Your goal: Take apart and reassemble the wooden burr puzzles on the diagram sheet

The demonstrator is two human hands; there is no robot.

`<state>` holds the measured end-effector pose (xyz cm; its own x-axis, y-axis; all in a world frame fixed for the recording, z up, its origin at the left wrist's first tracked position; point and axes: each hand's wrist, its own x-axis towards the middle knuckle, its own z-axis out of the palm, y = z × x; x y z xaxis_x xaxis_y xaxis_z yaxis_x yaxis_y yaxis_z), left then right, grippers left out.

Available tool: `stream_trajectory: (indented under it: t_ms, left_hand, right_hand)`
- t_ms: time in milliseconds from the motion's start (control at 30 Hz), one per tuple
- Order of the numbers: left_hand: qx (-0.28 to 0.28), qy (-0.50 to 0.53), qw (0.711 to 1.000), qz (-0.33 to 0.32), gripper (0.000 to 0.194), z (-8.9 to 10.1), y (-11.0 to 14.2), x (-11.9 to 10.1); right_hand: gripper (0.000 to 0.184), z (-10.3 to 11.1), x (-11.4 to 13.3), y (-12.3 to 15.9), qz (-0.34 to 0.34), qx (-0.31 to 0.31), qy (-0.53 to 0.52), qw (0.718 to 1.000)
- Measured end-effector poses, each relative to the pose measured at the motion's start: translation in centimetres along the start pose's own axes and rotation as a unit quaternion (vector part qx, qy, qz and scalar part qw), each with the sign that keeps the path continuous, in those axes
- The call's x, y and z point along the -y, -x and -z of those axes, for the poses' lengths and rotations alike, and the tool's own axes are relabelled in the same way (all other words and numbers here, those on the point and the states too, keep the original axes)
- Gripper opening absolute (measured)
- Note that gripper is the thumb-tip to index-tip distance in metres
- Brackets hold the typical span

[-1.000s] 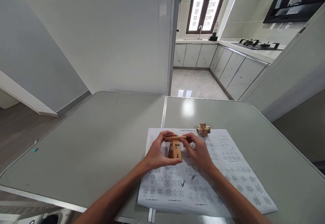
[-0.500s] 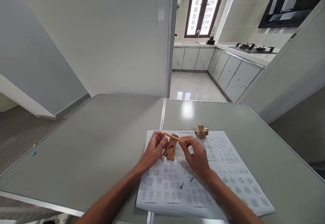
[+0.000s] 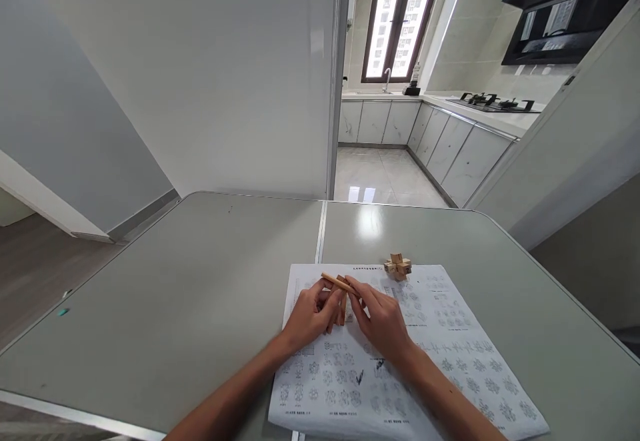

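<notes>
Over the printed sheet, my left hand [image 3: 311, 313] is closed with its fingers around flat wooden puzzle pieces [image 3: 343, 311]. These stand partly hidden behind its fingers. A thin wooden puzzle piece [image 3: 334, 282] lies slantwise across their top, seen edge-on. My right hand [image 3: 379, 313] pinches the right end of that thin piece, close beside the left fingers. Whether the pieces interlock cannot be made out.
A paper sheet [image 3: 350, 381] with rows of printed puzzle diagrams lies under both hands on the grey-green table [image 3: 200, 281]. An assembled wooden burr puzzle [image 3: 398, 267] sits at the sheet's far edge. A small teal bit [image 3: 63, 312] lies at far left.
My hands have come closer together. The flat pieces have turned and are now more covered by my left fingers. The whole view has shifted slightly, with the scene lower in the picture.
</notes>
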<state>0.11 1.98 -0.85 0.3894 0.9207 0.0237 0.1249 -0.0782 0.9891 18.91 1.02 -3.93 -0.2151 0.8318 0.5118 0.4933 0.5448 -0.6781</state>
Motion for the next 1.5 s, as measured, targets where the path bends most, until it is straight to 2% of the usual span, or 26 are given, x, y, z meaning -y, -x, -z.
stream_trajectory:
  t_ms: [167,367,467,767,1067,1167,1267,1333,1400,1500]
  left_hand:
    - [0.002,0.003,1.000,-0.007,0.037,-0.1,0.0,0.1]
    - [-0.018,-0.015,1.000,-0.001,0.036,0.0,0.1,-0.1]
    - [-0.024,-0.018,1.000,-0.001,0.035,-0.1,0.1,-0.1]
    - [-0.030,0.002,1.000,0.001,0.037,-0.2,0.1,0.2]
    - [-0.003,0.000,1.000,0.001,0.036,0.1,-0.1,-0.4]
    - [0.033,-0.027,0.999,0.008,0.035,0.9,0.0,-0.6]
    - [0.074,-0.067,0.995,0.019,0.034,1.8,0.3,-0.8]
    - [0.039,-0.095,0.995,0.014,0.035,2.2,0.3,-0.9]
    - [-0.026,-0.129,0.991,0.002,0.037,2.4,-0.1,-0.8]
    - [-0.113,-0.176,0.978,-0.003,0.041,2.6,-0.8,-0.5]
  right_hand:
    - [0.039,-0.2,0.1,0.0,0.008,-0.023,0.029,0.999]
    - [0.040,-0.7,0.3,-0.2,0.102,-0.090,0.104,0.985]
    - [0.040,-0.9,0.5,-0.2,0.113,-0.106,0.132,0.979]
    - [0.033,-1.3,0.6,0.1,0.089,-0.121,0.166,0.975]
    - [0.028,-0.8,0.2,0.1,0.079,-0.113,0.173,0.975]
    - [0.030,-0.1,-0.4,-0.1,0.045,-0.116,0.199,0.972]
    - [0.035,0.8,-1.3,-0.3,-0.024,-0.132,0.200,0.971]
    - [0.037,1.1,-1.5,-0.4,-0.072,-0.101,0.158,0.980]
    - [0.037,1.1,-1.3,-0.4,-0.111,-0.075,0.119,0.984]
    - [0.037,1.1,-1.1,-0.6,-0.158,-0.068,0.082,0.982]
